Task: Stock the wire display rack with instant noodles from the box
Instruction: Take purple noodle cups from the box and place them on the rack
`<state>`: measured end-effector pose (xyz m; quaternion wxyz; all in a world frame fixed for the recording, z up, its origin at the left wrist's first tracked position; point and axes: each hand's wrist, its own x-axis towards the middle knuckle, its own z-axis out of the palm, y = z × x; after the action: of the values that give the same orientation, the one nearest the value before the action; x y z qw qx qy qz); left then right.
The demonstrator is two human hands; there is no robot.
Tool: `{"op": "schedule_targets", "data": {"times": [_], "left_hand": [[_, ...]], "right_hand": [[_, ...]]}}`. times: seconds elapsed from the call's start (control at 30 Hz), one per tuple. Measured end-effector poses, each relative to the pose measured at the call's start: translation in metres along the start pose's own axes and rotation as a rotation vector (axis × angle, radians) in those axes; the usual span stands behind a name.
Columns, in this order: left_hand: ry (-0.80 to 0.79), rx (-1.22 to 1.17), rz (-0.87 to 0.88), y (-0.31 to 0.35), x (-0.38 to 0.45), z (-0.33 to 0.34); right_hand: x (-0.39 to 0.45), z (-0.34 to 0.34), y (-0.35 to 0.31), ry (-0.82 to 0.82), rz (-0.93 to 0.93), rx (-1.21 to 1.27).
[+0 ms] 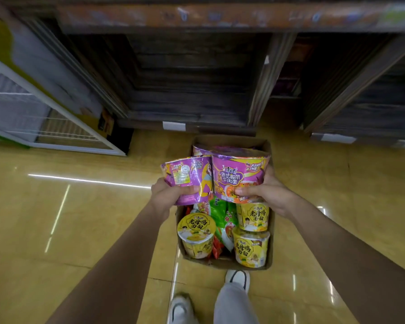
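— What are the hands doing, mid-frame?

— Each is clamped on a purple noodle bowl. The left hand [167, 195] grips the left purple bowl [188, 180] near its base, thumb across the front; that bowl is tipped so its side faces the camera. The right hand [265, 191] holds the right purple bowl [240, 177] the same way, fingers wrapped round the lower part. The two bowls touch side by side, held above the far half of the cardboard box [270, 242].

— And the box itself?

— On the glossy yellow floor [80, 218], lower centre of the frame, open at the top. In its near half sit three yellow noodle cups: one at the left [195, 235], upright with its lid showing, and two at the right, one [253, 216] behind the other [250, 249]. Between them lie green and red noodle packets [220, 220] (loosely piled, labels too crumpled to read). More purple bowls [200, 149] show at the box's far end, behind the held pair.

— Where is the rack?

— A white wire-shelved rack [63, 130] stands at the left edge of the frame, well apart from the box. Dark wooden shelving [192, 78] fills the top — blurred. At the bottom edge are two white shoes [237, 278], just beside the box's near wall.
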<state>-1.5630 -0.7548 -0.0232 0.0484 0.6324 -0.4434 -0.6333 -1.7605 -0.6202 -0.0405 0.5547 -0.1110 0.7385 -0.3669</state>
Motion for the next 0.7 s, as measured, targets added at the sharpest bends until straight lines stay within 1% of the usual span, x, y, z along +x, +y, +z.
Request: {"op": "schedule_targets", "data": {"times": [0.07,0.17,0.33,0.47,0.57,0.7], "left_hand": [[-0.010,-0.051,0.044,0.007,-0.018,-0.004],[-0.068,-0.090,0.118,0.018,-0.043,-0.012],[-0.114,-0.111,0.212,0.033,-0.106,-0.038],[-0.094,-0.107,0.295,0.036,-0.167,-0.068],[-0.124,-0.138,0.346,0.036,-0.219,-0.087],[-0.197,-0.187,0.362,0.035,-0.293,-0.111]], "right_hand": [[-0.029,0.001,-0.017,-0.001,-0.029,0.027],[-0.057,0.000,-0.029,0.002,-0.082,0.046],[-0.129,0.012,-0.046,0.075,-0.232,0.075],[-0.198,0.030,-0.054,0.114,-0.328,0.084],[-0.249,0.038,-0.055,0.142,-0.394,0.114],[-0.327,0.050,-0.058,0.198,-0.448,0.036]]}}
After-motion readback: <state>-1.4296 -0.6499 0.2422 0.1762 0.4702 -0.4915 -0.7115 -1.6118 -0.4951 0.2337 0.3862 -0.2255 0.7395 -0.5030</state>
